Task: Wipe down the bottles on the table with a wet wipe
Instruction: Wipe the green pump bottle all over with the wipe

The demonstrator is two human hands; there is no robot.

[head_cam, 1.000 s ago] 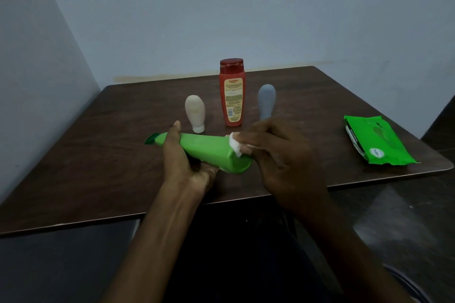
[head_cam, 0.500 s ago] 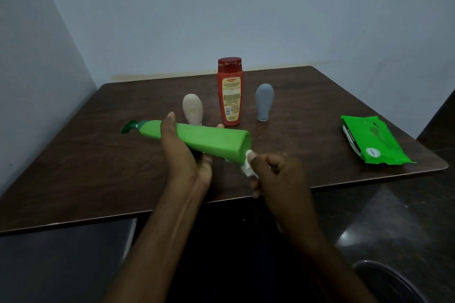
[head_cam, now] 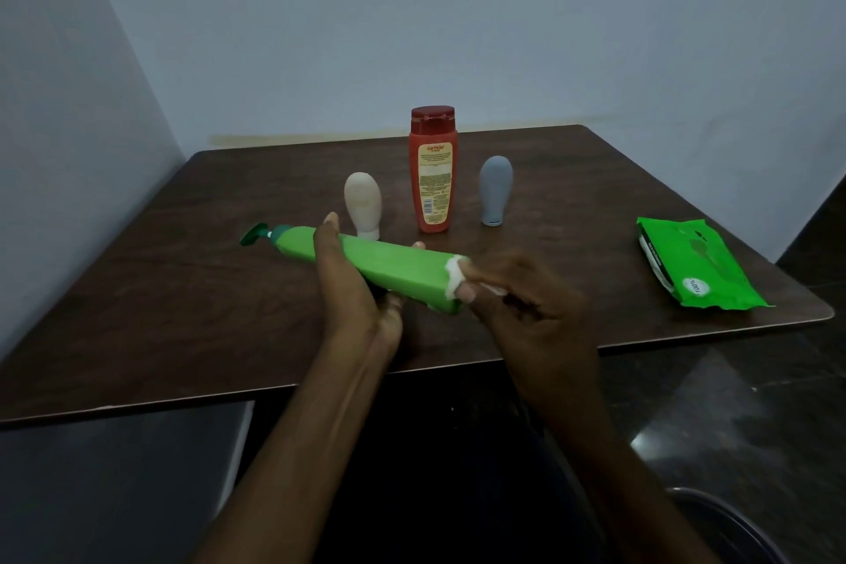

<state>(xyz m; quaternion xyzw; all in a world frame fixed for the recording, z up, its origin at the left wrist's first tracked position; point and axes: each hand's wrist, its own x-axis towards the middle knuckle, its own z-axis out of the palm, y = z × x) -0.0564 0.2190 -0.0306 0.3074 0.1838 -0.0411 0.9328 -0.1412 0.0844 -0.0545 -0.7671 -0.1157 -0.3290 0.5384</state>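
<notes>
Lying almost level just above the counter point(head_cam: 183, 289), the green bottle point(head_cam: 398, 266) has its long axis running left to right. Its dark green pump head points left and a little away, and its flat base faces right and nearer the person. The left hand point(head_cam: 352, 293) grips the bottle round its middle from the near side, thumb laid over the top and fingers curled beneath, one fingertip showing past the far edge. The right hand point(head_cam: 526, 307) is at the base end with its wrist low, pinching a small white wet wipe point(head_cam: 454, 277) against the rim of the base; the hand is blurred, so which fingers press it I can't quite tell. Behind stand a cream bottle point(head_cam: 362, 204), a red bottle point(head_cam: 432, 179) and a grey bottle point(head_cam: 495, 188), all upright. A green wipes pack point(head_cam: 691, 263) lies flat at the right.
</notes>
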